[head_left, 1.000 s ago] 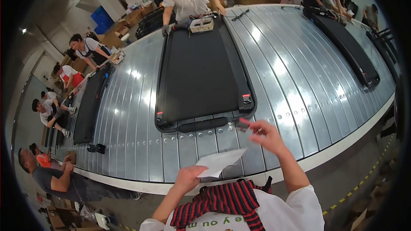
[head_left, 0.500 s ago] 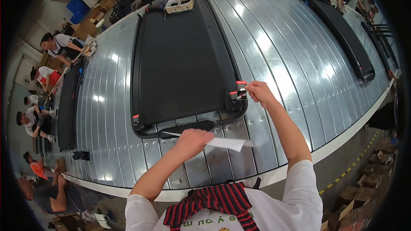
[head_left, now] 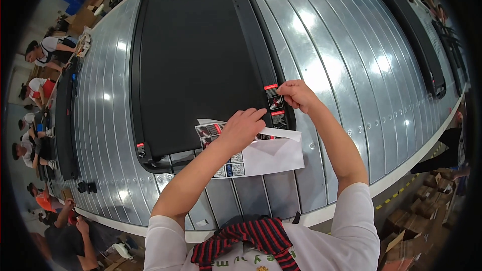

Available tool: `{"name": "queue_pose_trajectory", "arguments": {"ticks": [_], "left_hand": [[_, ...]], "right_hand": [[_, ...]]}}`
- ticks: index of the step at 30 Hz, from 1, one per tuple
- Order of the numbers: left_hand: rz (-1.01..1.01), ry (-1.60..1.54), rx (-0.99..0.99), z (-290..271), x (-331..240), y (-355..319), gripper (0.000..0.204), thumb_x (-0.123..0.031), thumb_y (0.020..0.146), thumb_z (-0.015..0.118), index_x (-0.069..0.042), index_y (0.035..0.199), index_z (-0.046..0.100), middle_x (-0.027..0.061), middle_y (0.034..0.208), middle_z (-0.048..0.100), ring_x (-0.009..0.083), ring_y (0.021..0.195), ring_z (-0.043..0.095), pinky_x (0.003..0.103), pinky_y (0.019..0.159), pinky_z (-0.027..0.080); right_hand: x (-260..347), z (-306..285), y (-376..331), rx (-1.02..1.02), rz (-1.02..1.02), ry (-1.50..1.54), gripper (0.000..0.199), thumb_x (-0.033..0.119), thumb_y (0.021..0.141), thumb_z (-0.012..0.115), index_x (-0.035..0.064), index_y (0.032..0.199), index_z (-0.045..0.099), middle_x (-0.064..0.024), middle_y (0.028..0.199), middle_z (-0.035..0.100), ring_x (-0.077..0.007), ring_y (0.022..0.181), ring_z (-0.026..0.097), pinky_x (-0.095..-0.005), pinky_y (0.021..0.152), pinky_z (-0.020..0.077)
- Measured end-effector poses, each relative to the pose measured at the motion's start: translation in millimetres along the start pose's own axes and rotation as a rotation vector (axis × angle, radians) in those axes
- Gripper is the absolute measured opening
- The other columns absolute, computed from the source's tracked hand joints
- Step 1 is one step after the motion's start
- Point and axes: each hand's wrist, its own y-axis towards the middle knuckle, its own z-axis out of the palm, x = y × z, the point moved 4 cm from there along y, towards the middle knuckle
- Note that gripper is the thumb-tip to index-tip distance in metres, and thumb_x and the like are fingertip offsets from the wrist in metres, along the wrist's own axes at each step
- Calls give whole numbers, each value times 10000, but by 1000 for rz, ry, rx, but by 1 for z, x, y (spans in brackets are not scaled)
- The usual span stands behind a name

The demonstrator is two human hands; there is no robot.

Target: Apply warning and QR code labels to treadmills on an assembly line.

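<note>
Fingers of right hand (head_left: 297, 94) press label (head_left: 274, 101) onto treadmill (head_left: 201, 55).

two hands (head_left: 241, 130) in view; one sticker sheet (head_left: 251, 153); three black treadmill decks (head_left: 201, 55) on the metal conveyor.

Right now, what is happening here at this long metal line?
A person is putting a small label on the side rail of a black treadmill that lies on the silver conveyor. The right hand presses the label at the rail. The left hand rests on a white sticker sheet below it.
</note>
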Motion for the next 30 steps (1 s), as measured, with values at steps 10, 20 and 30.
{"name": "queue_pose_trajectory", "arguments": {"ticks": [10,20,30], "left_hand": [[3,7,10,6,3,3,125,-39,636,568,-36,760,558,87,1126,521,234,1048,458,341,824,388],[7,-36,21,6,4,2,166,-62,626,602,-36,781,547,102,1129,523,254,1041,464,366,819,403],[13,9,65,3,3,8,135,-55,629,591,-20,748,539,99,1173,494,247,992,468,355,767,406]], "right_hand": [[-4,1,1,-89,-59,22,93,80,717,617,49,665,546,5,459,432,-52,334,333,-204,303,201],[0,4,-3,-118,-53,-16,87,58,716,594,-5,688,542,-19,464,432,-69,338,333,-222,305,210],[-4,2,1,-126,-88,18,88,57,713,588,2,680,528,-24,467,437,-74,339,342,-222,305,221]]}}
